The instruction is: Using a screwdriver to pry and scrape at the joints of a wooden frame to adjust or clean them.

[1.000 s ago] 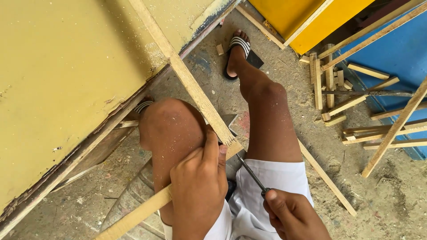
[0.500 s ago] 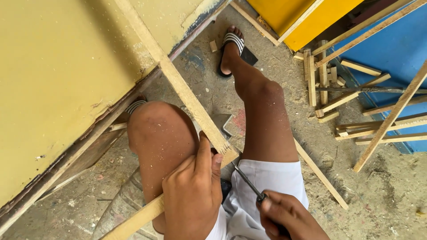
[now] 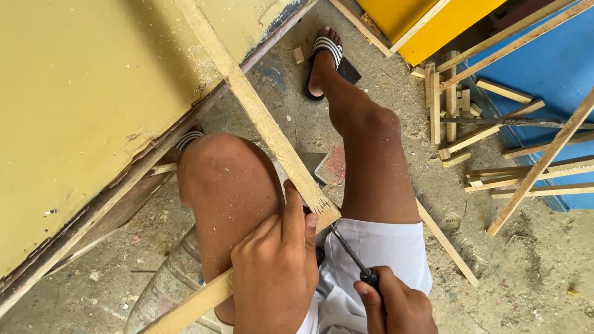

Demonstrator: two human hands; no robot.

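Head view, looking straight down past bare knees: the left hand [image 3: 275,272] at lower centre is curled around the crossing of two pale wooden strips, its thumb lying up along the long pale wooden strip [image 3: 260,120] that runs from the top of the frame down to a ragged end at centre. The second pale strip [image 3: 192,306] slants away to the lower left and is cut off by the bottom edge; the fingers cover the joint itself. The right hand [image 3: 393,306], lower right and partly out of frame, is closed in a fist on the dark handle of a thin metal-shafted tool [image 3: 349,253], whose tip points up-left toward the joint; the tip disappears behind the strip end and the left hand, so its shape cannot be told. A yellow painted board [image 3: 80,93] fills the upper left. Loose wooden offcuts [image 3: 451,117] lie at upper right beside a blue panel [image 3: 550,74]. One striped sandal [image 3: 325,52] shows at top centre.
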